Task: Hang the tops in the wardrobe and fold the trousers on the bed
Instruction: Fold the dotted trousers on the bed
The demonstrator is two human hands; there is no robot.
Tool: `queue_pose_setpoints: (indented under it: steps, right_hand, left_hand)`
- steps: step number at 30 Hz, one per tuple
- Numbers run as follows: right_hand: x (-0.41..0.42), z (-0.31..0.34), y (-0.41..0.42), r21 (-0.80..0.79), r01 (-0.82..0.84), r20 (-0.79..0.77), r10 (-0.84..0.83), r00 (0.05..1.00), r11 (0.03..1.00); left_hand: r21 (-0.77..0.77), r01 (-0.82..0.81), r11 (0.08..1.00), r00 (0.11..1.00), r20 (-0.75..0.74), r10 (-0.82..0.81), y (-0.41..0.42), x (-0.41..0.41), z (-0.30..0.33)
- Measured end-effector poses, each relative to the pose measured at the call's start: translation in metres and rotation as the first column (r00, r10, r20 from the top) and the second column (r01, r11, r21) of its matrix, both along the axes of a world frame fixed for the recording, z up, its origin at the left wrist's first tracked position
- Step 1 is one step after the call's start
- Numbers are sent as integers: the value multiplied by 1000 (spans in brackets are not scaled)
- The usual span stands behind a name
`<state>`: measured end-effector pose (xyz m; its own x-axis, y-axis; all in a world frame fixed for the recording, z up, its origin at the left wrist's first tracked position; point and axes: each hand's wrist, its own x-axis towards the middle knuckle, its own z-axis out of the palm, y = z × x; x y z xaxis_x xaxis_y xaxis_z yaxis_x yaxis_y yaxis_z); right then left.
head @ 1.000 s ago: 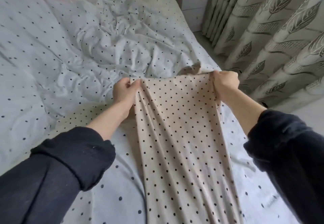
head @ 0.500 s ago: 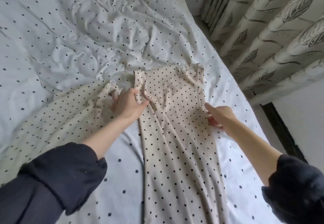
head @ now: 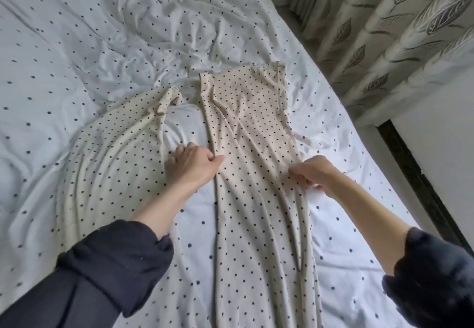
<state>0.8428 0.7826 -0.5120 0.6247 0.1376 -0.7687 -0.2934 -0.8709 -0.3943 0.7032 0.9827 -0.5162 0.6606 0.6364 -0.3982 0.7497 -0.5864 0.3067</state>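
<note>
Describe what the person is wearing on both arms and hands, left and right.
Both arms wear dark navy, almost black sleeves pushed up to bunch below the elbow, leaving the forearms bare. The left sleeve looks smooth with a rolled cuff; the right sleeve looks thicker and fuzzier. The left hand and right hand are bare: no gloves, rings or watch visible.

Cream black-dotted trousers point(head: 254, 173) flat on the dotted bed point(head: 77, 45), legs spread apart, one leg straight, the other curved.
</note>
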Motion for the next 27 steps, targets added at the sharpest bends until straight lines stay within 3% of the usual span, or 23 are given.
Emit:
queue_pose_setpoints:
  steps: [3,6,9,12,15,20,27]
  right_hand:
    - [0,1,-16,77,177,124,-186,975,981]
    - [-13,-2,-35,147,196,178,-221,959,969]
    - [-56,3,-47,17,84,353,-85,932,996]
    - [-112,16,-50,-68,-107,535,127,835,992]
    - [-169,28,-44,-49,-305,590,274,760,951]
    - [-268,38,-24,72,-510,602,370,707,857]
    - [-380,24,-18,143,-529,438,426,792,836]
  left_hand:
    - [36,-29,999,1000,2,29,3,-10,5]
    - [98,-8,995,998,65,1,-5,-23,12]
    - [133,3,991,984,176,-27,-26,-51,23]
    - [202,10,979,958,278,-67,-42,-104,31]
    - [217,-141,966,929,365,53,-43,-162,36]
    - [-89,-548,832,807,207,553,-4,-246,27]
    - [-496,-574,651,704,108,702,-5,-300,26]
